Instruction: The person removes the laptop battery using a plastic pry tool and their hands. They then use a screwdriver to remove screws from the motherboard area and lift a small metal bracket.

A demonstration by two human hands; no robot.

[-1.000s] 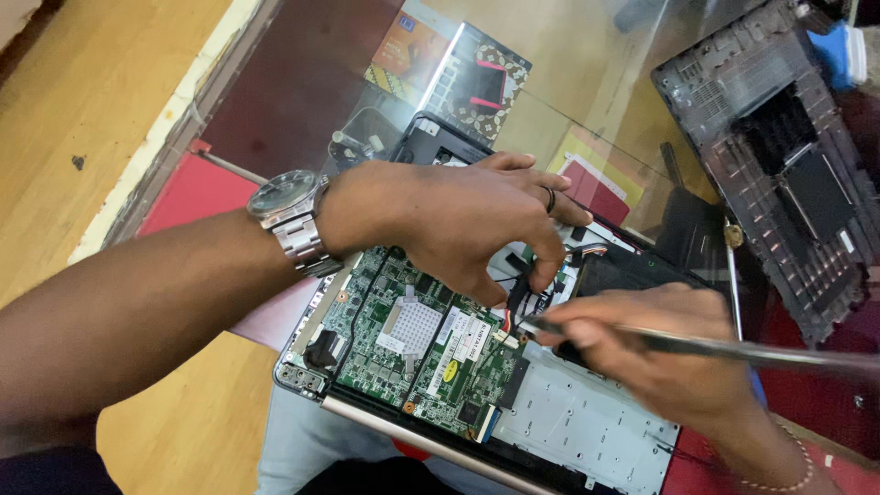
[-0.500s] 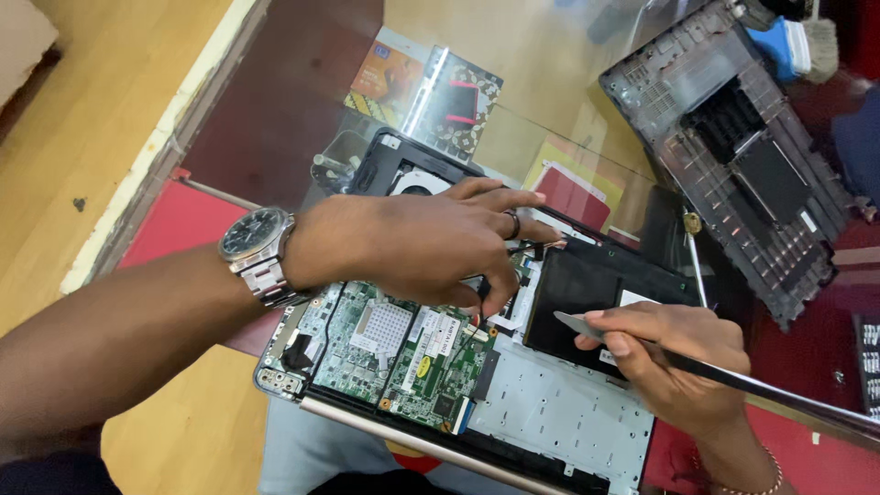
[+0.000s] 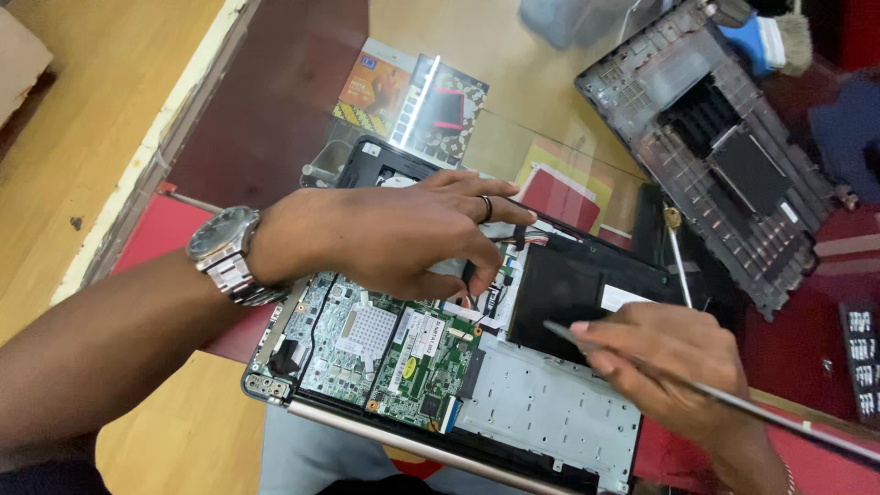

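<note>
An opened laptop (image 3: 541, 403) lies bottom-up, showing a green circuit board (image 3: 380, 344), a black battery (image 3: 573, 289) and a silver metal plate. My left hand (image 3: 403, 234), with a steel wristwatch (image 3: 225, 252) and a ring, rests over the middle of the laptop, its fingertips pinching down at small cables beside the battery. My right hand (image 3: 669, 362) holds a thin metal tool (image 3: 733, 399) like a pen, its tip over the battery's lower edge.
The laptop's removed bottom cover (image 3: 715, 151) lies at the upper right. A screwdriver (image 3: 678, 252) lies beside the battery. Colourful printed cards (image 3: 417, 101) sit under the glass tabletop. A blue cloth (image 3: 752, 41) lies at the top right, a wooden floor at left.
My right hand has shifted slightly down-right with the thin tool. My left hand stays over the cables, fingers curled lower. The camera view has drifted.
</note>
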